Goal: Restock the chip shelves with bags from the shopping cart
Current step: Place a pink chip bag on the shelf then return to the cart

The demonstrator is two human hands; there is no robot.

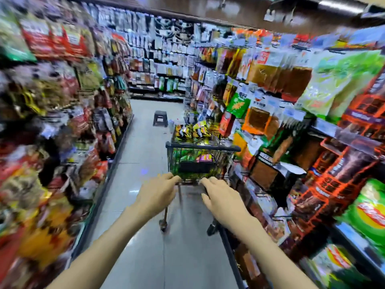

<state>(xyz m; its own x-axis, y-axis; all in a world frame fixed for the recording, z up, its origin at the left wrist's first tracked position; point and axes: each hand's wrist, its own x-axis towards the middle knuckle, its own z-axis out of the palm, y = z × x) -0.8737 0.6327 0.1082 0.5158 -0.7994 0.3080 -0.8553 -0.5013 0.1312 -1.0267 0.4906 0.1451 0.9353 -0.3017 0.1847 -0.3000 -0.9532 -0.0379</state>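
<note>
Gripping the cart handle (188, 183), the left hand (157, 192) has its fingers curled over the bar at its left end, while the right hand (220, 196) lies over the right end with fingers bent down across it; whether the right thumb wraps beneath cannot be told, since the frame is blurred. Both forearms reach forward from the bottom edge of the view. The shopping cart (203, 155) stands directly ahead in the aisle, close beside the right-hand shelves (325, 130), its basket loaded with chip bags (192, 131) heaped above the rim in yellow and dark packaging; further green and pink packets show through the wire mesh lower down. Green chip bags (368, 213) sit on the right-hand shelving near the camera. The left-hand shelves (52, 113) carry hanging snack packets, heavily smeared. A dark step stool (160, 118) stands on the pale floor (143, 142) beyond the cart, well apart from it.
</note>
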